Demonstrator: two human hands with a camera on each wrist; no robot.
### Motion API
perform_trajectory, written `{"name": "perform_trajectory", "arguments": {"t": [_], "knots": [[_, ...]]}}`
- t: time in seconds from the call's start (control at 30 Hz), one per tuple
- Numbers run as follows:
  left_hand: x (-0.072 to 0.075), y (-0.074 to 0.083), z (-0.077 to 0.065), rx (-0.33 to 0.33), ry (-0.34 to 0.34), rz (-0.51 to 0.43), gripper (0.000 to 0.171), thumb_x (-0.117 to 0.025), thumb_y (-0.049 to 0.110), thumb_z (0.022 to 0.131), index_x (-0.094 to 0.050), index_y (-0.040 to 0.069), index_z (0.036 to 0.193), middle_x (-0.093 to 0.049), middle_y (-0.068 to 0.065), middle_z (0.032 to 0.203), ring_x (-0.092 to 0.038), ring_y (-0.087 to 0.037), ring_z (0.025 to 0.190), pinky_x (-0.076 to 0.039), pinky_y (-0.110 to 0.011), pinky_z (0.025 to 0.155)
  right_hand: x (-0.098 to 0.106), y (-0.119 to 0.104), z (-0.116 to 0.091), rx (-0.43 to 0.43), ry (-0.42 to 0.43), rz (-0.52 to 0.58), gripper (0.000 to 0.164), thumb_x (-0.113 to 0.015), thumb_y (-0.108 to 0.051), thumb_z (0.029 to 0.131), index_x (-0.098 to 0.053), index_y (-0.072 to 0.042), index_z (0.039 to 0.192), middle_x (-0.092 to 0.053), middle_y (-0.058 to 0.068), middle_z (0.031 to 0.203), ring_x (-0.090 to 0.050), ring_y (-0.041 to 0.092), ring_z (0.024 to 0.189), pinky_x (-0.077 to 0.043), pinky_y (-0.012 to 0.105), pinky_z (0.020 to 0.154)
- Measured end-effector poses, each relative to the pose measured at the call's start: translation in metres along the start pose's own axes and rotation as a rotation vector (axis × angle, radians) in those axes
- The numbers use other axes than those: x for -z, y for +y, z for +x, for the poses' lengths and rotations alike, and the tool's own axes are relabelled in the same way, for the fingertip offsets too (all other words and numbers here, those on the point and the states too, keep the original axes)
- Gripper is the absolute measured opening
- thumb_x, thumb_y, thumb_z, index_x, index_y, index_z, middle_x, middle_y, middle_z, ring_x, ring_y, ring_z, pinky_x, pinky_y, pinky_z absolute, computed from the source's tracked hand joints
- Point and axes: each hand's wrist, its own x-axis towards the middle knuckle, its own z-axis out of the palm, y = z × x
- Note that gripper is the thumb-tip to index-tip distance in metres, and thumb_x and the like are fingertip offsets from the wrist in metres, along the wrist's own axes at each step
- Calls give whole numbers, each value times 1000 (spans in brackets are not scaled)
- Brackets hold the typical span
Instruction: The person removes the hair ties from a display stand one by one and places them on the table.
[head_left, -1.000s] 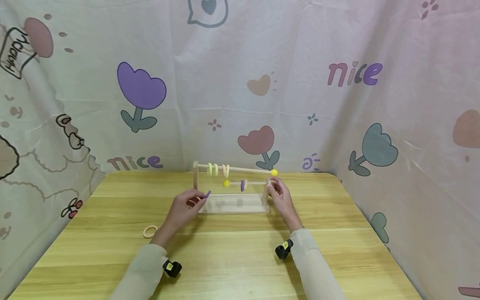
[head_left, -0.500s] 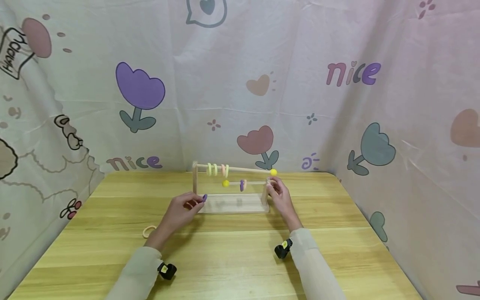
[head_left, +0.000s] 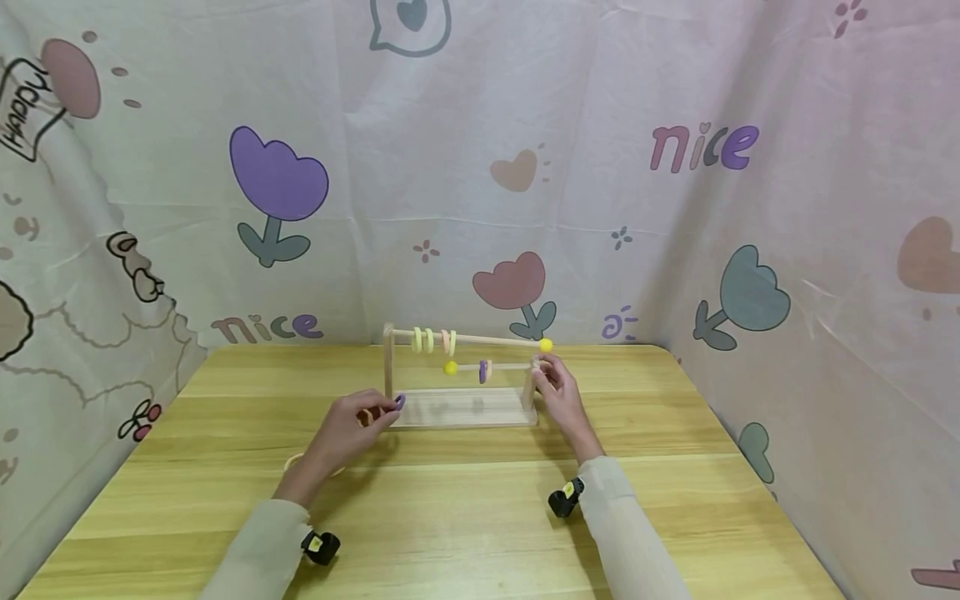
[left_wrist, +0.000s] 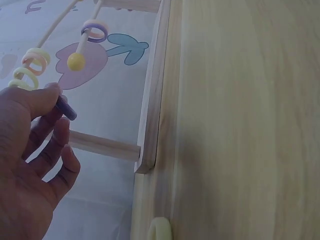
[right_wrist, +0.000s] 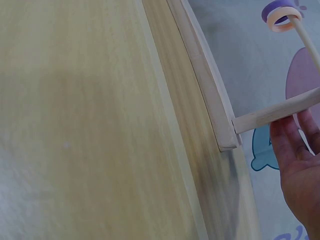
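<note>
A small purple ring (head_left: 401,403) is pinched between the thumb and forefinger of my left hand (head_left: 348,429), in front of the left post of a wooden stand (head_left: 465,408). My right hand (head_left: 561,398) holds the stand's shorter right post (right_wrist: 275,112), fingers against it in the right wrist view. The upper rod (head_left: 495,339) carries several yellow-green and pink rings (left_wrist: 35,60) and ends in a yellow ball (head_left: 546,345). On the lower rod (head_left: 513,367) hang a purple ring (left_wrist: 92,32) and a peach ring (right_wrist: 282,19); a yellow ball (left_wrist: 76,61) tips its left end.
A pale ring (left_wrist: 161,229) lies on the wooden table (head_left: 480,517), partly hidden behind my left wrist in the head view. A printed cloth (head_left: 405,167) hangs behind the table and along both sides.
My left hand has drawn back left and slightly down from the lower rod's ball, bringing the pinched purple ring with it. My right hand stays on the post.
</note>
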Motion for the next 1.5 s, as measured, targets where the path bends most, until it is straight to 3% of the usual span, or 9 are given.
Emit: {"name": "perform_trajectory", "arguments": {"t": [0.1, 0.23, 0.43, 0.63, 0.77, 0.9, 1.03, 1.13, 1.5], "knots": [[2, 0, -2, -16, -5, 12, 6, -77, 6, 91, -79, 5, 97, -69, 4, 82, -54, -3, 70, -51, -22, 60, 1, 3, 0, 35, 2, 2, 32, -58, -20, 107, -57, -6, 135, -64, 18, 121, -62, 18, 109, -57, 24, 92], [5, -1, -4, -34, -13, 24, 7, -78, 6, 90, -80, 8, 96, -70, 5, 83, -53, -3, 69, -48, -21, 59, 1, 5, 0, 78, 2, 7, 31, -59, -24, 106, -58, -8, 133, -65, 15, 117, -62, 14, 105, -58, 22, 88], [10, -4, -7, -42, -24, 56, 7, -81, 11, 88, -81, 13, 95, -74, 7, 85, -50, -2, 70, -45, -22, 62, 0, 0, 0, 6, -1, -8, 33, -57, -18, 107, -55, -5, 137, -63, 23, 126, -62, 18, 111, -57, 26, 94], [14, -6, -10, -25, -25, 76, 7, -82, 11, 86, -82, 10, 93, -77, 1, 91, -55, -9, 77, -45, -22, 65, 0, 0, 1, -27, 5, -25, 32, -55, -15, 108, -54, -3, 138, -62, 25, 128, -60, 18, 112, -55, 21, 93], [16, -7, -13, 15, -34, 94, 7, -83, 10, 85, -82, 13, 91, -77, -3, 98, -60, -22, 87, -46, -26, 69, -1, -1, 1, -32, -2, -18, 32, -55, -16, 108, -54, -5, 138, -62, 24, 128, -60, 23, 115, -56, 29, 98], [18, -10, -14, 39, -54, 120, 6, -83, 11, 86, -82, 16, 89, -76, -3, 100, -62, -24, 93, -52, -37, 79, -1, 0, 1, -38, -5, -18, 32, -55, -17, 108, -54, -5, 138, -61, 26, 129, -60, 29, 118, -55, 36, 102], [20, -13, -15, 32, -82, 169, 5, -84, 11, 85, -81, 14, 87, -73, 3, 93, -61, -19, 94, -54, -41, 83, 0, 1, 1, -35, -5, -25, 33, -55, -17, 108, -54, -5, 138, -61, 26, 129, -60, 25, 116, -55, 28, 98], [21, -14, -17, 40, -112, 186, 4, -84, 12, 85, -82, 12, 87, -71, 5, 90, -58, -18, 92, -51, -35, 78, 0, 1, 2, -31, -1, -22, 32, -56, -15, 107, -55, -5, 138, -62, 26, 128, -60, 21, 114, -54, 24, 95], [26, -18, -24, 82, -184, 187, 6, -84, 13, 85, -81, 17, 88, -71, 2, 94, -58, -18, 93, -51, -37, 80, -1, 0, 1, -20, 3, -16, 31, -55, -14, 107, -55, -4, 136, -62, 25, 126, -59, 10, 106, -52, 15, 89]]}}
